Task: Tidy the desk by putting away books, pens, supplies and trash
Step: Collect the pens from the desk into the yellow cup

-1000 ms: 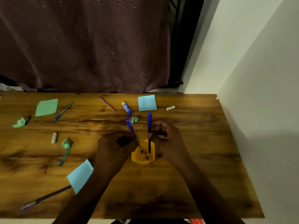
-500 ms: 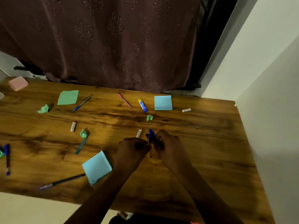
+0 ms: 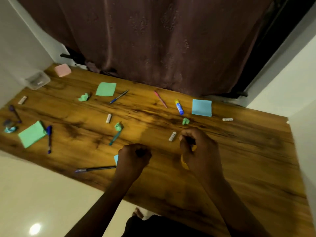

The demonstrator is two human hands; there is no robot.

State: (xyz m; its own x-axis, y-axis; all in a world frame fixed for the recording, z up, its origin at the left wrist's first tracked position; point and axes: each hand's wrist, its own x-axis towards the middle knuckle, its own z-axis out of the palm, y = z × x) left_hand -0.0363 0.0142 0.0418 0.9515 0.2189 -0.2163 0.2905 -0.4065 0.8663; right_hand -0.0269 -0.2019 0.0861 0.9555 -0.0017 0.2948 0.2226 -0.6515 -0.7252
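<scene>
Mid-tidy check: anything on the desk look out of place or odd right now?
Yes. Crumpled green paper balls lie loose on the wooden desk, one resting on the end of a teal pen. Pens, such as the dark pen near the front edge, lie at scattered angles. Nothing looks spilled or broken.

Curled hands (image 3: 168, 151) over desk (image 3: 248, 151) (littered)

our right hand (image 3: 199, 150) hides most of the yellow plastic cup (image 3: 184, 161); our left hand (image 3: 134, 156) covers nearly all of a light blue sticky pad (image 3: 116, 158).
</scene>
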